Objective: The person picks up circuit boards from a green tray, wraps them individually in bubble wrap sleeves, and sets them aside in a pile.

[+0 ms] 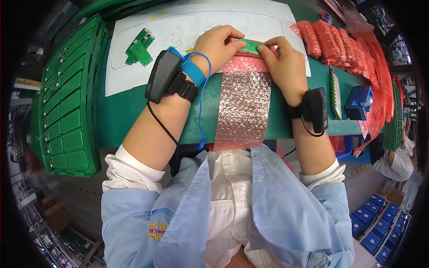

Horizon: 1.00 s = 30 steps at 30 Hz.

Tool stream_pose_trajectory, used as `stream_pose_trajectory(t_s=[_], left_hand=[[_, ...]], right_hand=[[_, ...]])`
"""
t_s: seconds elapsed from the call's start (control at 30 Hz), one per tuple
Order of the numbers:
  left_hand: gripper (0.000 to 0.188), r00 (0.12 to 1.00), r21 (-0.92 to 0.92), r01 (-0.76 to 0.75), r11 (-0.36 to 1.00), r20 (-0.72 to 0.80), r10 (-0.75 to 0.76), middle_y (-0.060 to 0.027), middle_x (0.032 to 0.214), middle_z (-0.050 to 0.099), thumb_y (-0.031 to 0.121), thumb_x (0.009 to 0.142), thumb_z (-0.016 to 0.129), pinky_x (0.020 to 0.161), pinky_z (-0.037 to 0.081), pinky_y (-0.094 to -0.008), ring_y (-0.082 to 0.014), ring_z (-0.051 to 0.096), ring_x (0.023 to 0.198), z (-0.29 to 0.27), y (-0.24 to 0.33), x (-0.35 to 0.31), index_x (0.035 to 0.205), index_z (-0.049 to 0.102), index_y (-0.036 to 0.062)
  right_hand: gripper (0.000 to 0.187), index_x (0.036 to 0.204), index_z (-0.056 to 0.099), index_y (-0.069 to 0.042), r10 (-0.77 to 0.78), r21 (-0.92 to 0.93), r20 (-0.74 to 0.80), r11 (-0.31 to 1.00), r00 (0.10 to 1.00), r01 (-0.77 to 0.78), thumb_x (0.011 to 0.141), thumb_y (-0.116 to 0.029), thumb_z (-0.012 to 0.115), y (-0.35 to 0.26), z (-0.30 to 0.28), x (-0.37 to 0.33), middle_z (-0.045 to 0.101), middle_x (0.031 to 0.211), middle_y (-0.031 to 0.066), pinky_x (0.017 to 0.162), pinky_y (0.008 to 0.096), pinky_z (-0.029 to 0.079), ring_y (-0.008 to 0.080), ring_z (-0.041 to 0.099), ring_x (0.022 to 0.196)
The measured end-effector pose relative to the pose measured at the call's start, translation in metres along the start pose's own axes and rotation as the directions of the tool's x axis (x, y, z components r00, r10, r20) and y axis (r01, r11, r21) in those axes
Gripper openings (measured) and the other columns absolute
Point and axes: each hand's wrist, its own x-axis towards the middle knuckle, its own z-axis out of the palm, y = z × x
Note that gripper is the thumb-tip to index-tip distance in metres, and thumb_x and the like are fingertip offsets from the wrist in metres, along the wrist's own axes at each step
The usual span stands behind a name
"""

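The left hand (217, 46) and right hand (281, 60) are pinching a small flat green board (251, 46) between them, over pink bubble wrap (243, 102).

Pale blue smock over white shirt, sleeves rolled; black wrist devices with cables on both forearms, blue strap on left wrist.
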Motion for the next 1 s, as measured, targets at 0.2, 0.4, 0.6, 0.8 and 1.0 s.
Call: stream_pose_trajectory(t_s=[0.2,0.4,0.6,0.8,1.0], left_hand=[[0.02,0.998,0.203,-0.025,0.979,0.065,0.012,-0.0071,0.09,0.068,0.025,0.08,0.071,0.08,0.049,-0.0389,-0.0274,0.065,0.086,0.007,0.017,-0.016,0.096,0.07,0.0144],[0.022,0.993,0.213,-0.109,0.971,0.076,0.094,-0.0068,0.095,0.067,0.024,0.08,0.071,0.083,0.048,-0.0406,-0.0282,0.063,0.091,0.002,0.019,-0.052,0.101,0.069,0.017],[0.026,0.888,0.517,-0.446,0.731,0.152,0.434,-0.0059,0.101,0.066,0.026,0.079,0.073,0.085,0.047,-0.0408,-0.0276,0.061,0.099,-0.005,0.023,-0.081,0.103,0.069,0.0168],[0.024,0.855,0.393,-0.506,0.768,0.113,0.506,-0.0053,0.098,0.066,0.025,0.079,0.074,0.085,0.047,-0.0406,-0.0282,0.063,0.094,0.007,0.011,-0.101,0.1,0.07,0.0158],[0.023,0.933,0.251,-0.359,0.899,0.102,0.345,-0.0054,0.093,0.066,0.023,0.077,0.075,0.083,0.047,-0.0416,-0.0286,0.064,0.088,0.01,0.012,-0.102,0.098,0.068,0.0158]], right_hand=[[0.028,0.107,0.065,0.001,-0.356,-0.026,-0.03,0.934,0.934,0.355,0.087,-0.019,0.068,0.048,0.008,0.008,0.066,0.097,0.0171,0.074,0.0336,0.05,0.0246,0.065,0.087],[0.024,0.103,0.065,0.001,-0.217,0.243,0.322,0.96,0.921,0.142,0.085,-0.013,0.069,0.009,-0.012,-0.023,0.064,0.092,0.0154,0.075,0.0366,0.049,0.0309,0.062,0.085],[0.02,0.095,0.065,0.002,-0.505,-0.027,0.077,0.861,0.86,0.508,0.08,-0.009,0.072,-0.002,-0.006,-0.064,0.061,0.087,0.0138,0.071,0.0382,0.049,0.0316,0.061,0.08],[0.022,0.095,0.064,0.001,-0.595,-0.012,-0.122,0.801,0.795,0.598,0.078,-0.007,0.074,0.008,0.005,-0.095,0.061,0.091,0.0132,0.071,0.0369,0.051,0.03,0.062,0.081],[0.028,0.103,0.061,-0.001,-0.421,0.163,0.009,0.896,0.907,0.414,0.079,-0.006,0.075,0.022,0.013,-0.09,0.063,0.098,0.0127,0.075,0.0322,0.052,0.0244,0.064,0.084]])
